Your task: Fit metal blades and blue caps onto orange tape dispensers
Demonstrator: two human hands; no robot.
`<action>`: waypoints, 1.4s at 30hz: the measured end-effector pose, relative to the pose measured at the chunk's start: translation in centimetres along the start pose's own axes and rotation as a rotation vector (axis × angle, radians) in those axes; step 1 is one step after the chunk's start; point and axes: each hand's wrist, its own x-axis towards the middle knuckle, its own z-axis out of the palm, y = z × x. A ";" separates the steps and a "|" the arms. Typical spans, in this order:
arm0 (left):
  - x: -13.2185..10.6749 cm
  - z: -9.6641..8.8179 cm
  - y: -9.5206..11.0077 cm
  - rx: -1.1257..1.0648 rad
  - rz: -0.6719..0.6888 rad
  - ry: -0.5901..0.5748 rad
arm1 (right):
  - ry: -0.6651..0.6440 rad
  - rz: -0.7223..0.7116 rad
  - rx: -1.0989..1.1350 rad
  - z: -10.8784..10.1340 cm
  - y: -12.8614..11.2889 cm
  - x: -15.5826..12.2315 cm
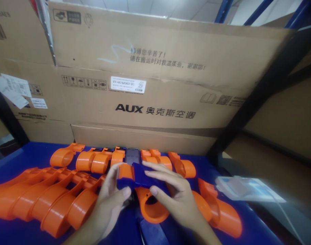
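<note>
My left hand [110, 200] is closed around the left end of an orange plastic part with a round ring [155, 217], its thumb against a dark blue bit under the orange block [126, 171]. From the right, my right hand [179, 199] grips a blue plastic piece [142, 175] that sits against this block, fingers on top and thumb in front. The ring hangs below the blue piece, between my hands. How the blue and orange pieces join is hidden by my fingers. Below them lies a dark blue flat object [152, 233], partly covered.
Several overlapping orange ring parts [53, 204] lie at left, with more along the back [99, 163] and at right [228, 217]. A phone [132, 156] stands at the back of the blue tabletop [40, 148]. Behind is a large cardboard box [94, 112]; a white-and-blue packet [247, 189] lies right.
</note>
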 end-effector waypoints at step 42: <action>0.1 0.6 0.5 0.355 0.208 0.072 | -0.026 -0.437 -0.502 0.5 1.0 -0.5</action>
